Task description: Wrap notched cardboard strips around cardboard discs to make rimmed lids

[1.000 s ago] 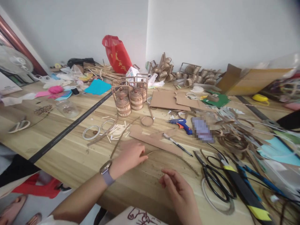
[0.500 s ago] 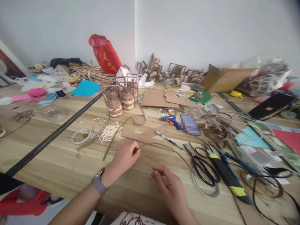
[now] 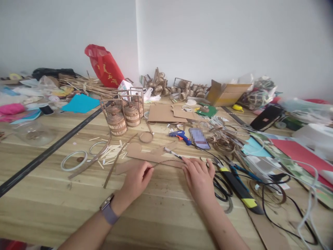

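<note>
My left hand (image 3: 137, 180) is closed, its thumb and fingertips pinching one end of a thin brown braided strip (image 3: 169, 160). The strip arches across to my right hand (image 3: 199, 177), whose thumb and forefinger close on it farther along. Beneath the strip lie cut cardboard pieces (image 3: 142, 157). A pen (image 3: 172, 152) rests just beyond the right fingers, which partly cover it. Black-handled scissors (image 3: 223, 190) are partly hidden behind the right hand. Ahead sits a shallow round woven piece (image 3: 146, 137) with a strip standing off its rim.
Lidded mini baskets with tall handles (image 3: 116, 123) stand ahead on the left. Pale sticks (image 3: 114, 152) and white rings (image 3: 74, 160) lie nearer. A blue glue gun (image 3: 182, 136), a phone (image 3: 199, 139) and a black-and-yellow-handled tool (image 3: 241, 191) are to the right, among loose cables.
My right hand has moved forward from the bare table and taken hold of the braided strip. The left hand keeps its pinch. The view has turned to the right.
</note>
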`<action>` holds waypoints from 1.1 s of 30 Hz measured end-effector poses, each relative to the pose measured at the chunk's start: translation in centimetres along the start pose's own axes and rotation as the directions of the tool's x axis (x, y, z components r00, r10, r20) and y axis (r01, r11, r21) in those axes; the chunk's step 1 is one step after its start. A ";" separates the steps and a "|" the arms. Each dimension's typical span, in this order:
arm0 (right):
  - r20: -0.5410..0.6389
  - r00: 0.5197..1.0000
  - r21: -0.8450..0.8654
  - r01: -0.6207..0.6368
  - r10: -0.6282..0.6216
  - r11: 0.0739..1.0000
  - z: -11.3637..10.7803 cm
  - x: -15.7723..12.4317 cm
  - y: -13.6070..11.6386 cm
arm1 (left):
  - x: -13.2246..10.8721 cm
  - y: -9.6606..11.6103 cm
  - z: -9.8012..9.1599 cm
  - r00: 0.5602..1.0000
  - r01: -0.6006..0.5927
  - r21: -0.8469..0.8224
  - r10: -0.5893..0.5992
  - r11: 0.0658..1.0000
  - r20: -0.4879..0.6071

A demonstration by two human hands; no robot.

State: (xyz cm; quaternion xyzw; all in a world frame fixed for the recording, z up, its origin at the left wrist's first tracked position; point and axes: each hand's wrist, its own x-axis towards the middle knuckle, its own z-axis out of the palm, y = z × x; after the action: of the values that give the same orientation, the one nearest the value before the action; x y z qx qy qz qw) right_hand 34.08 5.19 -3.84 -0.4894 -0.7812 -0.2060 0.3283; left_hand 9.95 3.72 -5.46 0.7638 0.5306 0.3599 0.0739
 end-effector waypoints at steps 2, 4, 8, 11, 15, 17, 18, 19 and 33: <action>0.026 0.999 -0.002 -0.020 0.020 1.000 0.2 -0.5 0.6 | 0.0 0.0 0.0 0.999 -0.032 0.000 0.032 0.999 -0.011; 0.057 0.998 0.024 -0.024 0.023 0.999 0.1 -0.7 1.1 | 0.0 -0.1 0.0 0.998 -0.054 0.006 0.054 0.999 -0.016; 0.129 0.992 0.118 -0.021 0.006 0.993 0.1 -0.6 2.4 | 0.1 -0.3 0.1 0.997 -0.070 0.027 0.070 0.997 -0.011; 0.182 0.983 0.148 -0.021 -0.007 0.989 0.2 -0.4 3.0 | 0.2 -0.4 0.2 0.998 -0.065 0.042 0.065 0.997 -0.004; 0.232 0.973 0.143 -0.040 0.006 0.989 0.2 -0.4 3.1 | 0.4 -0.4 0.2 0.998 -0.065 0.055 0.065 0.996 0.011; 0.249 0.968 0.137 -0.056 0.020 0.989 0.0 -0.3 2.9 | 0.5 -0.4 0.1 0.998 -0.066 0.063 0.065 0.996 0.020; 0.258 0.966 0.135 -0.064 0.028 0.989 0.0 -0.2 2.9 | 0.5 -0.4 0.0 0.998 -0.065 0.066 0.064 0.996 0.026; 0.267 0.963 0.132 -0.073 0.035 0.989 -0.1 -0.1 2.8 | 0.6 -0.4 -0.1 0.998 -0.065 0.070 0.063 0.995 0.031; 0.342 0.938 0.107 -0.107 0.065 0.988 -0.4 0.2 2.3 | 0.9 -0.4 -0.1 0.996 -0.079 0.107 0.074 0.991 0.052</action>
State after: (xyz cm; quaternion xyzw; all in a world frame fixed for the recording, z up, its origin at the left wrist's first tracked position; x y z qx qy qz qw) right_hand 36.21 6.12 -3.42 -0.5297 -0.8150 -0.0556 0.2283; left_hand 9.73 4.59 -5.15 0.7950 0.5177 0.3145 0.0311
